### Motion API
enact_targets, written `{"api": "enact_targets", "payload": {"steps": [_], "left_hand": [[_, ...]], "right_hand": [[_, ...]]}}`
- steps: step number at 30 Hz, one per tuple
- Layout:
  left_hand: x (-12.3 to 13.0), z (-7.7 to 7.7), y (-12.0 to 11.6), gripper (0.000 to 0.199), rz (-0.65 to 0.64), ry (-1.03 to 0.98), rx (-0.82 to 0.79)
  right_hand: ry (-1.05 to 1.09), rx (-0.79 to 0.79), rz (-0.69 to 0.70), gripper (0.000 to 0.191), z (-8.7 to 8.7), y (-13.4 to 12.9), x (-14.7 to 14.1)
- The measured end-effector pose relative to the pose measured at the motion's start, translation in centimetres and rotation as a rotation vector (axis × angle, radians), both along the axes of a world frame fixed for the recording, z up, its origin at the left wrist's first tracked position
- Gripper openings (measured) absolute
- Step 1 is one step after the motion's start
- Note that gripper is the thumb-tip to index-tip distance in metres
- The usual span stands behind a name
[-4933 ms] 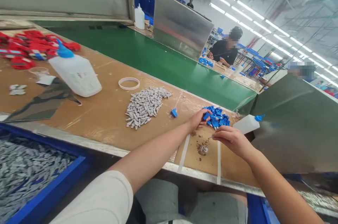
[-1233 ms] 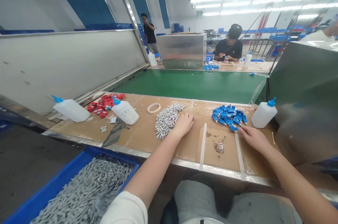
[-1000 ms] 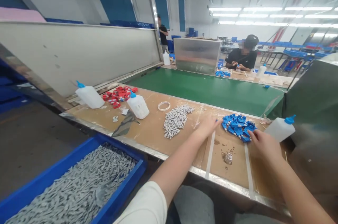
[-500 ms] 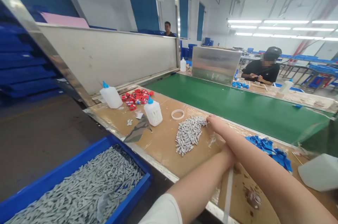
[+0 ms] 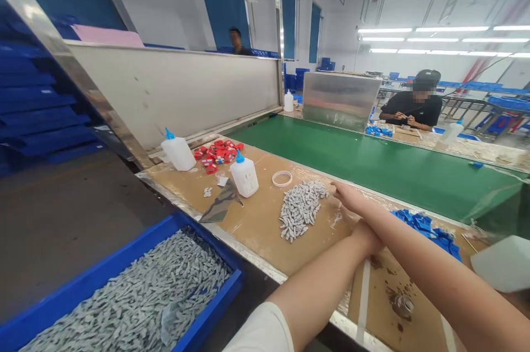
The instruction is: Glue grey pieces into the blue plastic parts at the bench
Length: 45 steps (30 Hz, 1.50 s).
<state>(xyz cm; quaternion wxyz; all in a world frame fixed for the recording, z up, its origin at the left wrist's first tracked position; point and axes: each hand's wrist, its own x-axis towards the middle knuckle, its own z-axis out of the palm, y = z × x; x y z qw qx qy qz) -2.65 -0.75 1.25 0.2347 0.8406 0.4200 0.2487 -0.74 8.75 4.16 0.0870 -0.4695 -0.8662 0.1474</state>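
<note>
My right hand [image 5: 346, 196] is low over the brown work surface, just right of a pile of small light-grey pieces [image 5: 301, 209]. Its fingers look drawn together near the pile's edge, though whatever they hold is too small to make out. My left hand [image 5: 366, 235] lies beneath my right forearm, where the arms cross; its fingers are hidden. A heap of blue parts [image 5: 428, 233] rests beyond my right forearm. Left of the grey pile lie a pale ring [image 5: 282, 178] and a white bottle with a blue tip [image 5: 245, 176].
A blue bin [image 5: 235, 280] full of grey pieces stands below the table's left edge. Red parts [image 5: 217, 154] and another bottle [image 5: 179, 153] occupy the far left. A green belt [image 5: 351, 147] runs behind. One co-worker [image 5: 414, 103] sits across it; another person [image 5: 237, 42] is behind the partition.
The view has shifted slightly. My right fingertips, formerly at the grey pile's edge, are now a little right of it. The person behind the partition has moved left.
</note>
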Motion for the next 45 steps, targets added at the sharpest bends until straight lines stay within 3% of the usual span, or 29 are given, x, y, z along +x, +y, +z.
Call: {"api": "enact_targets", "payload": {"steps": [3,5,7,11,13,16,19,24,29,36,41,45], "left_hand": [[0.3,-0.6,0.5,0.055,-0.098,0.077,-0.059],[0.6,-0.9,0.7,0.052,-0.116,0.098,-0.084],[1.0,-1.2,0.8,0.049,-0.155,0.033,-0.067],[1.8,-2.0,1.1,0.04,-0.307,-0.204,-0.032],[2.0,-2.3,1.3,0.035,-0.324,-0.254,-0.018],[2.0,-2.3,1.3,0.038,-0.344,-0.281,-0.029],[1.7,-2.0,0.9,0.034,-0.383,-0.297,-0.086],[1.3,-1.4,0.4,0.035,-0.387,-0.303,-0.136],[1.5,-1.9,0.7,0.041,-0.357,-0.29,-0.152],[1.6,-2.3,0.8,0.038,-0.363,-0.267,-0.148],[1.3,-2.0,0.9,0.036,-0.406,-0.311,-0.207],[1.1,-2.0,1.1,0.035,-0.502,-0.362,-0.264]], "right_hand": [[0.366,-0.092,-0.024,0.032,1.3,-2.7,3.4],[0.703,-0.19,-0.059,0.031,2.2,-5.3,6.7],[0.879,-0.246,-0.134,0.036,2.9,-8.6,10.3],[0.844,-0.207,-0.268,0.035,3.0,-15.6,16.3],[0.791,-0.134,-0.304,0.032,2.4,-18.6,18.1],[0.726,-0.06,-0.346,0.028,1.4,-22.2,19.4],[0.578,0.019,-0.304,0.02,1.1,-24.6,19.7],[0.318,0.132,-0.107,0.021,2.1,-26.0,19.0],[0.082,0.151,0.064,0.029,2.6,-25.8,18.4],[-0.105,0.13,0.193,0.037,2.6,-25.3,17.6],[0.039,0.081,0.142,0.033,2.5,-25.4,17.7],[0.332,0.139,-0.106,0.021,2.3,-25.4,18.7]]}}
